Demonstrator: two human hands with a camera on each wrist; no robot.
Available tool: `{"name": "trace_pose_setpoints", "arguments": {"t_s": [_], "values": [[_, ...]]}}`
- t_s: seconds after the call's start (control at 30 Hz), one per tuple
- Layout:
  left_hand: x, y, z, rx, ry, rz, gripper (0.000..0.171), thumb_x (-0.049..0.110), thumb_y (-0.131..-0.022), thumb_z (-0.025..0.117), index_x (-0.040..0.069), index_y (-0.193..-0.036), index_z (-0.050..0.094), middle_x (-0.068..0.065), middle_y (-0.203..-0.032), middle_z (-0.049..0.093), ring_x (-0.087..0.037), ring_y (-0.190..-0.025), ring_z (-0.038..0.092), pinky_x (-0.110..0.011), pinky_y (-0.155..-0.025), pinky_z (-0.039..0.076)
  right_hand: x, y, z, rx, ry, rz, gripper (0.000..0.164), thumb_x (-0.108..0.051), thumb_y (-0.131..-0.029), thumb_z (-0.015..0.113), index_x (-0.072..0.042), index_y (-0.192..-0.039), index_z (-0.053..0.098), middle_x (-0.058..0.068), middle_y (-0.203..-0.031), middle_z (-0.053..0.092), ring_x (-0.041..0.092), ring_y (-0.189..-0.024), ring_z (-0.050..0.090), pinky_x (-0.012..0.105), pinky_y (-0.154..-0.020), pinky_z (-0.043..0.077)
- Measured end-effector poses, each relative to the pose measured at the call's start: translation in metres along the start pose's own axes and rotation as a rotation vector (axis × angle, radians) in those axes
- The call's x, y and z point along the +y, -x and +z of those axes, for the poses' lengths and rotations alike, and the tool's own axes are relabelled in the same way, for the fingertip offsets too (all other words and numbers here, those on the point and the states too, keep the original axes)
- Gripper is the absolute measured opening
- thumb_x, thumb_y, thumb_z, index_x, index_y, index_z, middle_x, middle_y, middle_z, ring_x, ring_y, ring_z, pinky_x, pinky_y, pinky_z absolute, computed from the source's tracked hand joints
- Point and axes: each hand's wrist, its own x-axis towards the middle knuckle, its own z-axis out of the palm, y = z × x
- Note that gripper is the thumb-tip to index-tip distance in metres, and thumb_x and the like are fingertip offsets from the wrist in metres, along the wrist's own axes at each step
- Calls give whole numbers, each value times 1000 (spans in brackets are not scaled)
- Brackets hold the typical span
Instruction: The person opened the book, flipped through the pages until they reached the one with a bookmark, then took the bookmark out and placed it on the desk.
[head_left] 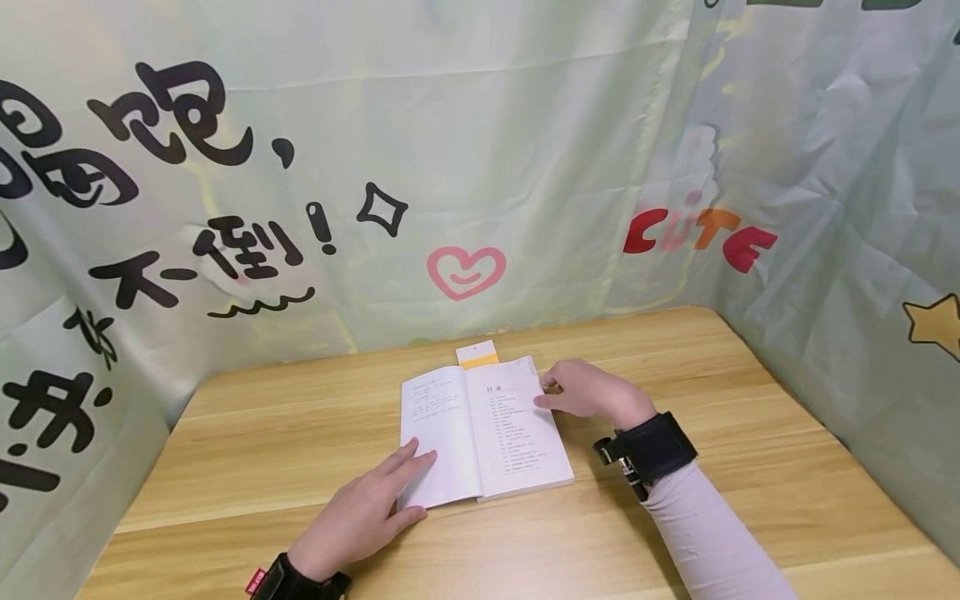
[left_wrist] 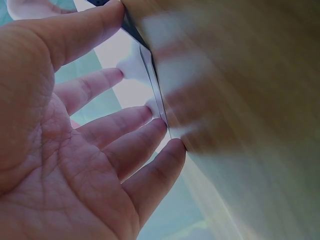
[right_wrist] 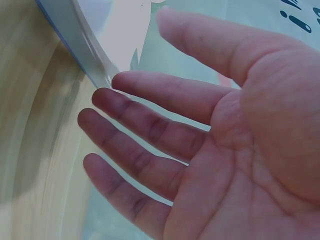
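An open book (head_left: 514, 433) lies on the table, lines of small print on both pages and a larger heading on the right one. My left hand (head_left: 362, 510) rests its spread fingers on the lower left page, its thumb by the bottom edge. In the left wrist view, the fingertips (left_wrist: 159, 126) meet the book's edge. At the upper right edge is my right hand (head_left: 596, 390), its thumb over the page margin. The right wrist view shows long, loosely extended fingers (right_wrist: 150, 122) beside the page corner, with the thumb held apart.
A white and yellow card (head_left: 477, 353) sticks out past the book's top edge. The wooden table (head_left: 292, 425) reaches back to a printed cloth (head_left: 525, 150) hanging behind and along both sides. Dark bands with small devices (head_left: 651, 450) circle both wrists.
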Motion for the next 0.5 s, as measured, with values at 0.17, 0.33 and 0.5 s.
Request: {"name": "trace_pose_setpoints", "arguments": {"t_s": [0.17, 0.33, 0.5], "values": [[0, 0, 0, -1, 0, -3, 64, 38, -90, 66, 21, -148, 43, -13, -152, 32, -28, -124, 47, -49, -87, 48, -4, 2, -4, 43, -44, -22, 39, -23, -93, 65, -14, -64, 40, -4, -59, 24, 12, -52, 28, 25, -52, 25], [0, 0, 0, -3, 0, 0, 64, 38, -90, 66, 21, -148, 43, -12, -151, 32, -27, -125, 47, -48, -87, 48, -6, 1, -6, 61, -52, -44, 16, -21, -93, 64, -11, -81, 61, -5, -67, 47, 12, -65, 49, 26, -59, 40], [-1, 0, 0, -6, -1, 3, 65, 38, -90, 66, 21, -148, 43, -12, -151, 33, -27, -125, 47, -47, -87, 48, -4, -3, -5, 84, -59, -45, 33, -21, -94, 63, -1, -120, 66, 3, -100, 66, 13, -86, 59, 29, -74, 50]]}}
